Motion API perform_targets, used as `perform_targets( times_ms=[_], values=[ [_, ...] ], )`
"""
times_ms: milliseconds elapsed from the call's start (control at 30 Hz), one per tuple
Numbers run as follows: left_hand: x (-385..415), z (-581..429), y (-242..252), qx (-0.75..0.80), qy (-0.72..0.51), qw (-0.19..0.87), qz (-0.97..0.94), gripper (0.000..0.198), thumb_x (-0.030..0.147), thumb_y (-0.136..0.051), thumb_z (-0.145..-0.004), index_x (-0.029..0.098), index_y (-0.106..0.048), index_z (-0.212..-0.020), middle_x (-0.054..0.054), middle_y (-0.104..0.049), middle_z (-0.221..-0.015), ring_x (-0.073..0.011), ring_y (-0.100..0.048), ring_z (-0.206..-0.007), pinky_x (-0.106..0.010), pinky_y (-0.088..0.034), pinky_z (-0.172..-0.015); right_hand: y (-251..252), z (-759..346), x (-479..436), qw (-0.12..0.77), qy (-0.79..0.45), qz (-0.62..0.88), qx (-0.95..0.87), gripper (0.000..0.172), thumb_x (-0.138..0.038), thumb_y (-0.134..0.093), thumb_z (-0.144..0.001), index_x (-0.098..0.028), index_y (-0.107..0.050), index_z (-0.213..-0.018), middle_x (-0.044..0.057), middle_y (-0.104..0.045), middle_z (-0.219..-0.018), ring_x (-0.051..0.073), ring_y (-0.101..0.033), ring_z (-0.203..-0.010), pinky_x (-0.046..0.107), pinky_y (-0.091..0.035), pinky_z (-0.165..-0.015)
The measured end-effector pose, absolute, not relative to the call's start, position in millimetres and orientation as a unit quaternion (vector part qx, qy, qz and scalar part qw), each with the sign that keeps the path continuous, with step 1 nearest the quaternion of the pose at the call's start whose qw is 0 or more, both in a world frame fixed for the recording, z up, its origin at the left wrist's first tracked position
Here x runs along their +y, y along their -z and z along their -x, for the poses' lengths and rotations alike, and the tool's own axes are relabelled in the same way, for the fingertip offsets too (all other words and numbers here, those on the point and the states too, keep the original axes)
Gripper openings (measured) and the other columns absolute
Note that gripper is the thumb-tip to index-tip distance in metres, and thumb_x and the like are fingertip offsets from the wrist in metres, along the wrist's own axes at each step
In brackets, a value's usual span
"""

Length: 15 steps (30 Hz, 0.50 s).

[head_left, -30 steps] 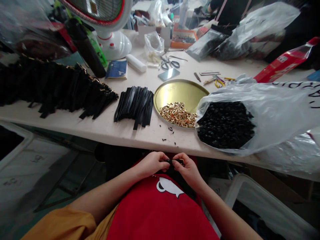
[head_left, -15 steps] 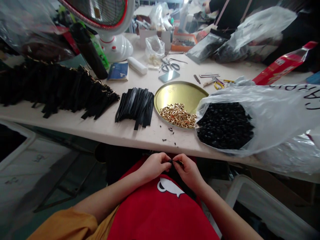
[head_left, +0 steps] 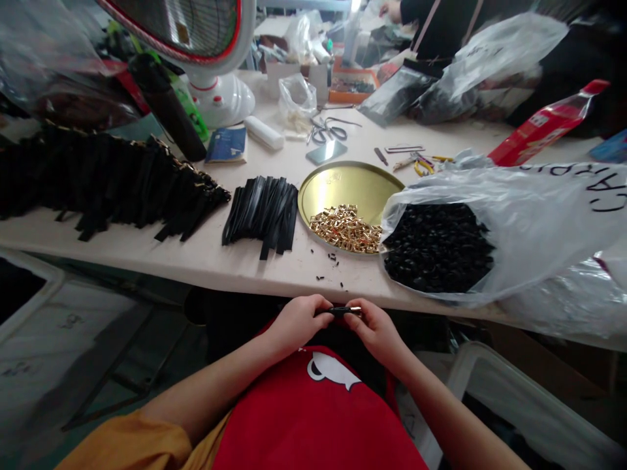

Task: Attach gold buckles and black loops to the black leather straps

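Note:
My left hand [head_left: 302, 322] pinches one end of a short black strap [head_left: 339, 311], just below the table's front edge. My right hand [head_left: 374, 330] is closed on the other end, where a small gold metal fitting [head_left: 357, 311] shows between the fingers. On the table ahead, a round gold tray [head_left: 337, 184] bears a heap of gold fittings [head_left: 345, 228]. To its left lies a stack of black strips [head_left: 260, 212]. On its right, a white plastic bag [head_left: 519, 228] gapes around many small black pieces [head_left: 438, 248].
Black strips with gold ends [head_left: 122, 179] pile up at the left. Behind stand a fan [head_left: 220, 98], a dark bottle [head_left: 169, 108], scissors [head_left: 327, 130], pliers [head_left: 423, 167] and a red-labelled bottle [head_left: 543, 130]. Tiny black bits [head_left: 333, 257] lie near the edge. A person's hand [head_left: 390, 10] is far back.
My hands have moved slightly apart, so the black strap now shows stretched between them. The gold fitting has come into view at my right fingers. The camera view has shifted slightly.

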<state>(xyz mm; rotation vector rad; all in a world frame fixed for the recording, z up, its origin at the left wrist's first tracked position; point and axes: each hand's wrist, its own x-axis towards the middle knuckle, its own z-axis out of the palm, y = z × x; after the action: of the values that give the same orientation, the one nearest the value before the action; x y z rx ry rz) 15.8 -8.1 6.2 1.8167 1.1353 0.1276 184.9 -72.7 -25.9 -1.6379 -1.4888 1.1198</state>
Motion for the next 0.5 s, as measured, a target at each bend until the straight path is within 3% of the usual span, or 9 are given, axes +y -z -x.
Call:
perform_targets(
  times_ms=[167,300,400,500],
  values=[
    [-10,-23,-3,0.429,-0.063,0.451,-0.78,0.023,0.026,-0.051,-0.075,0.018,-0.065,-0.092,-0.003,-0.068,-0.089,-0.0172,-0.06,-0.081,-0.024,-0.042,-0.071,31,-180,-74,0.337,-0.447,0.607,-0.564,0.011,-0.028,-0.049,-0.079,-0.018,-0.054,-0.081,0.002,-0.058,-0.074,0.015,-0.053,-0.068,0.025,-0.041,-0.06],
    [3,-16,-10,0.418,-0.02,0.47,-0.777,0.022,0.033,-0.051,-0.076,0.019,-0.065,-0.086,0.0,-0.067,-0.073,-0.0149,-0.059,-0.066,-0.021,-0.04,-0.057,29,-184,-70,0.336,-0.497,0.585,-0.545,0.018,-0.034,-0.046,-0.082,-0.018,-0.053,-0.084,0.0,-0.057,-0.067,0.014,-0.053,-0.06,0.025,-0.043,-0.055],
    [18,-13,-18,0.414,0.0,0.43,-0.802,0.028,0.037,-0.044,-0.08,0.017,-0.064,-0.077,-0.001,-0.064,-0.064,-0.014,-0.056,-0.059,-0.021,-0.035,-0.052,21,-186,-59,0.341,-0.383,0.592,-0.621,0.026,-0.032,-0.051,-0.079,-0.019,-0.052,-0.101,0.006,-0.061,-0.09,0.018,-0.058,-0.079,0.029,-0.047,-0.067],
    [31,-21,-19,0.389,-0.033,0.377,-0.84,0.029,0.034,-0.04,-0.083,0.017,-0.064,-0.081,-0.002,-0.065,-0.075,-0.0147,-0.057,-0.068,-0.021,-0.036,-0.056,16,-189,-41,0.282,-0.202,0.573,-0.743,0.032,-0.027,-0.055,-0.078,-0.02,-0.053,-0.109,0.009,-0.059,-0.102,0.022,-0.056,-0.09,0.034,-0.045,-0.076]
  ],
)
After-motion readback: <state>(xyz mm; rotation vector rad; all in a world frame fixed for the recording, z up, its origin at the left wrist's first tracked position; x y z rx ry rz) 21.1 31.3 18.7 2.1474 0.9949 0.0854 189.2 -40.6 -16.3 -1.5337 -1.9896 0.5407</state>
